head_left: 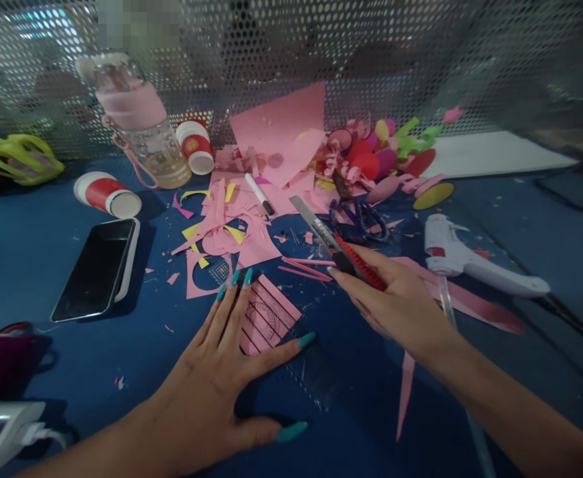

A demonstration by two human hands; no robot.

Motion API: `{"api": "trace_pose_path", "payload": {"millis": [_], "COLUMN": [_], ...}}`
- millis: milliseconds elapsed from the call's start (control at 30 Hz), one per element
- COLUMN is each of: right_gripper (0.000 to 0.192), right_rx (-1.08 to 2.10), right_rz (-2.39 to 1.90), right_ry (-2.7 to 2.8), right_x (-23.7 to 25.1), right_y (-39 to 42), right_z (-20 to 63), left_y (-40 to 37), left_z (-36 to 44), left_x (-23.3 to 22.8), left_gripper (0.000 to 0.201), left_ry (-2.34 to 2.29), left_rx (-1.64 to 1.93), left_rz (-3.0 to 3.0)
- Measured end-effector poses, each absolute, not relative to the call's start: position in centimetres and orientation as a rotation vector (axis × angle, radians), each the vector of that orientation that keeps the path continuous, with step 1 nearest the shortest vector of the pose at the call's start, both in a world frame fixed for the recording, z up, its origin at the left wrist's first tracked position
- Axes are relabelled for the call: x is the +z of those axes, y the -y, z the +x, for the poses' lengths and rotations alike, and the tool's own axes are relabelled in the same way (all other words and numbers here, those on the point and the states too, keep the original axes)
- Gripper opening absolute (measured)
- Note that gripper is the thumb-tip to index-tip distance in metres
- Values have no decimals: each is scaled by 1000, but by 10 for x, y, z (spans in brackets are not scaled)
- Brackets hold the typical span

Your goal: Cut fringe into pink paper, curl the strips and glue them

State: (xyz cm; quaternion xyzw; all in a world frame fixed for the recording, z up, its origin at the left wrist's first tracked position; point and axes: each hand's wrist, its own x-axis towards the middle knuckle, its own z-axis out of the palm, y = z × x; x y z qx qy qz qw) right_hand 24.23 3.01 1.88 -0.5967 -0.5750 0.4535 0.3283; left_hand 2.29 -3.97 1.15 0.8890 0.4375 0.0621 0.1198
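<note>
My right hand (391, 299) is closed round a red and black box cutter (356, 262), its blade out and pointing up and to the left, above the table. My left hand (222, 365) lies flat with spread fingers, holding down a clear plastic stencil ruler (266, 323). Under the ruler is a small piece of pink paper (282, 307) marked with dark parallel lines. The blade is apart from this paper. Just beyond my left fingertips lies a pink scrap with a round hole (192, 282). Thin pink strips (306, 269) rest between the two hands.
Pink paper sheets (281, 139), a marker (260, 194), blue-handled scissors (358, 219) and coloured cutouts (371, 159) crowd the back. A white glue gun (485, 262) lies right. Left are a phone (97, 269), paper cups (107, 194) and a bottle (142, 126). A perforated metal screen (371, 60) stands behind.
</note>
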Motion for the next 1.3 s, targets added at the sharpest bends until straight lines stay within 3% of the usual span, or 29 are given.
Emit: {"api": "trace_pose_path", "payload": {"millis": [1300], "right_gripper": [41], "right_rx": [1200], "right_rz": [-1583], "right_ry": [1499], "right_x": [22], "right_y": [-31], "right_z": [242], "left_y": [40], "left_z": [22], "left_x": [9], "left_gripper": [71], "left_ry": [-1273], "left_rx": [207], "left_rz": [2576]}}
